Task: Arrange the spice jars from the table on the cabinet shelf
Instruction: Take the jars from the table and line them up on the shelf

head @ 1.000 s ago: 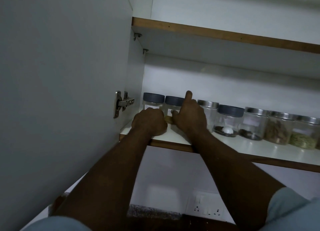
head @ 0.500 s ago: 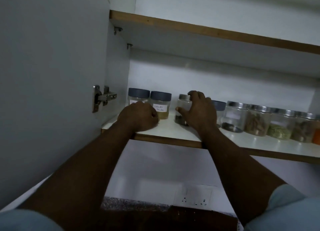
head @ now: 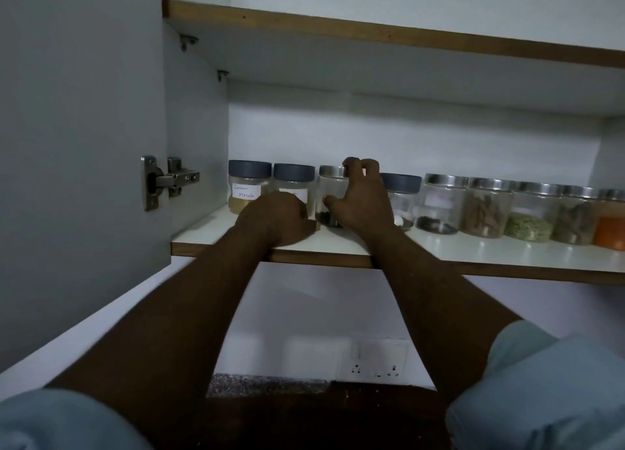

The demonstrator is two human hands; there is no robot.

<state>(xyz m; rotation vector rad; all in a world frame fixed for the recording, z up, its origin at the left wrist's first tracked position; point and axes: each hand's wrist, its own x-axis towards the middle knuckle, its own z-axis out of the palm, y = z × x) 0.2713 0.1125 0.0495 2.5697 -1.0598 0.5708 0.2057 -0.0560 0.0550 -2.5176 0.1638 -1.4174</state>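
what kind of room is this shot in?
Most likely a home kitchen: a row of spice jars on a wall cabinet shelf, the cabinet door swung open on its hinge, and sockets above a speckled counter below.

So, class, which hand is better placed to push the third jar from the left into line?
Right: the right hand grips that steel-lidded jar; the left hand rests curled on the shelf.
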